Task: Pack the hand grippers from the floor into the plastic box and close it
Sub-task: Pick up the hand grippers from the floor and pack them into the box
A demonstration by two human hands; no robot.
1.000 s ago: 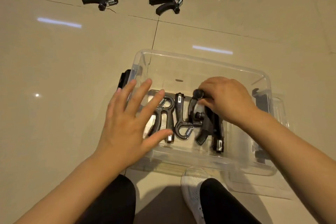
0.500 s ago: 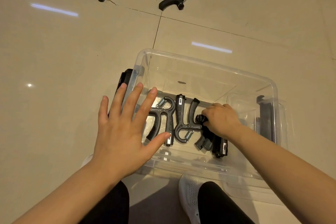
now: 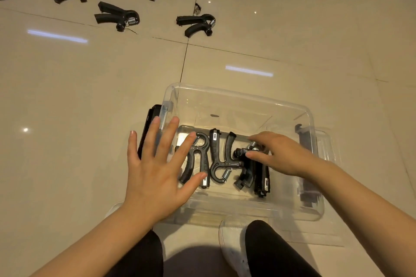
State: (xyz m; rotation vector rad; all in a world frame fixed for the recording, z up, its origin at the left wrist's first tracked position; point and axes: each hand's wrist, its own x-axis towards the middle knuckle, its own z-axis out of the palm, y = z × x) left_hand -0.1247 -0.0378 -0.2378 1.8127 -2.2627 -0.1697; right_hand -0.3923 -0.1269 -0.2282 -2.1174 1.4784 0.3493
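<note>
Left hand (image 3: 155, 171): palm down, fingers spread and straight, over the box's left wall; whether it touches the rim, cannot tell.
Right hand (image 3: 279, 155): inside the box, forearm reaching in from the right, fingers extended onto the top of the right-most gripper (image 3: 249, 168), none curled round it.
Box (image 3: 236, 101): clear, lidless, on the floor (image 3: 90, 96).
Packed grippers (image 3: 216, 159): side by side on the box bottom.
Loose grippers (image 3: 117, 17): on the floor, well beyond the box.

The plastic box (image 3: 238, 96) is open-topped, its far half bare; three hand grippers (image 3: 219, 164) crowd the near half. Bare floor (image 3: 112, 78) separates it from the loose grippers (image 3: 195, 23).
</note>
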